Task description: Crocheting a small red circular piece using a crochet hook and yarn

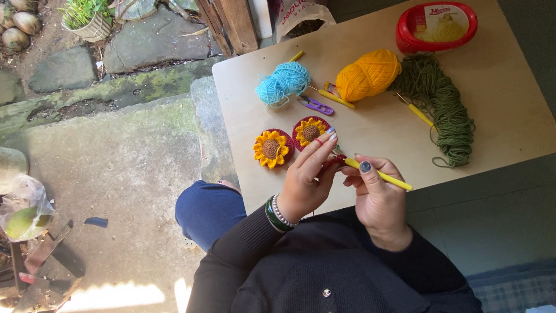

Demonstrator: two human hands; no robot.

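On the pale wooden table (498,104) I count two crocheted sunflowers (271,149), three yarn bundles (a blue ball (284,83), an orange ball (367,74) and a loose green skein (443,104)), one purple snipper (316,105), one red tub (436,26) and several yellow hooks. The yellow crochet hook (379,175) in hand is slim, running toward 4 o'clock from a small dark-red crochet piece (336,160). The right hand (377,197) pinches the hook between thumb and fingers, while the left hand (306,177), at its 9 o'clock, pinches the piece with fingers raised.
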